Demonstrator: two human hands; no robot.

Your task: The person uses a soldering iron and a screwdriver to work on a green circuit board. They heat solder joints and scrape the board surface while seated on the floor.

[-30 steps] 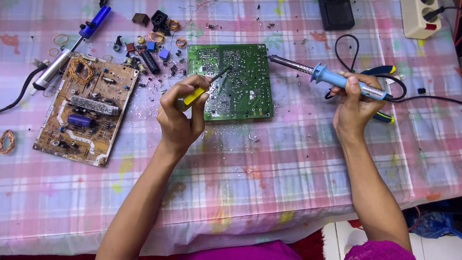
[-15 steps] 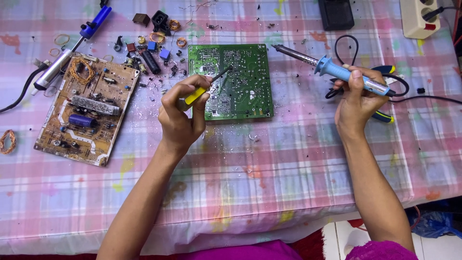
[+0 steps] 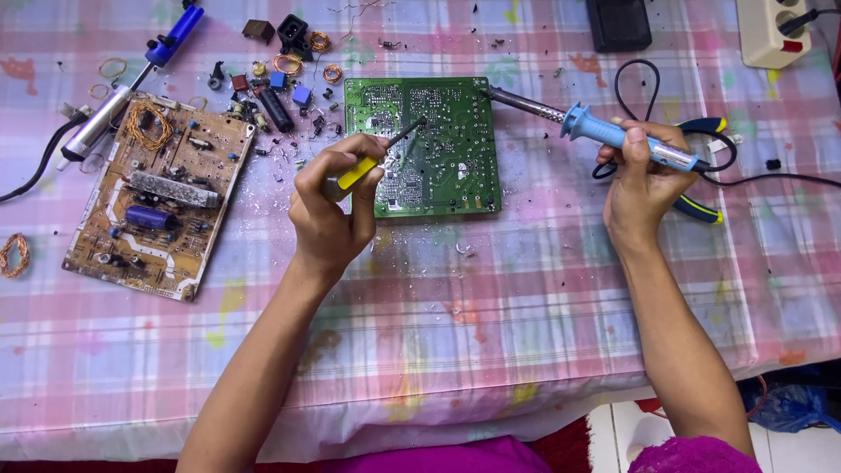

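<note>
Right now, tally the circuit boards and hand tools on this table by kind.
Circuit boards: 2, green and tan
Screwdrivers: 1, in left hand
Soldering irons: 1, in right hand
Desoldering pumps: 1
Pliers: 1
Total: 6

Two bare forearms come up from the near edge of the scene, uncovered from elbow to wrist. The left hand (image 3: 331, 203) and the right hand (image 3: 642, 182) carry no gloves, and no rings, watch or bracelets show on either. The fingernails look short and unpainted. At the near edge, bright magenta cloth shows between the arms, and a patch of textured magenta fabric sits by the right elbow.
</note>
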